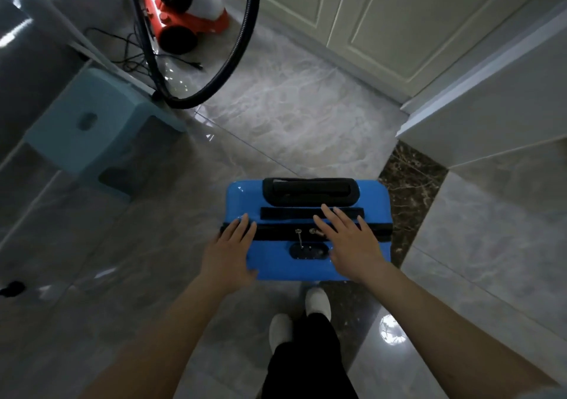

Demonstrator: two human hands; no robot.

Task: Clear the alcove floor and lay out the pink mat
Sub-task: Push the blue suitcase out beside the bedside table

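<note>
Hands flat on upright blue suitcase, left hand and right hand fingers straight, slightly spread

Home hallway: marble floor, vacuum

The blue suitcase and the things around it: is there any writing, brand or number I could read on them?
No text can be read anywhere in this view.
Blue suitcase: no brand shows; the lock may have dials, but they are too small and blurred to read.
Orange vacuum cleaner: no label legible.
Light blue stool: plain, no writing.
Cupboard doors: plain, no writing.
</note>
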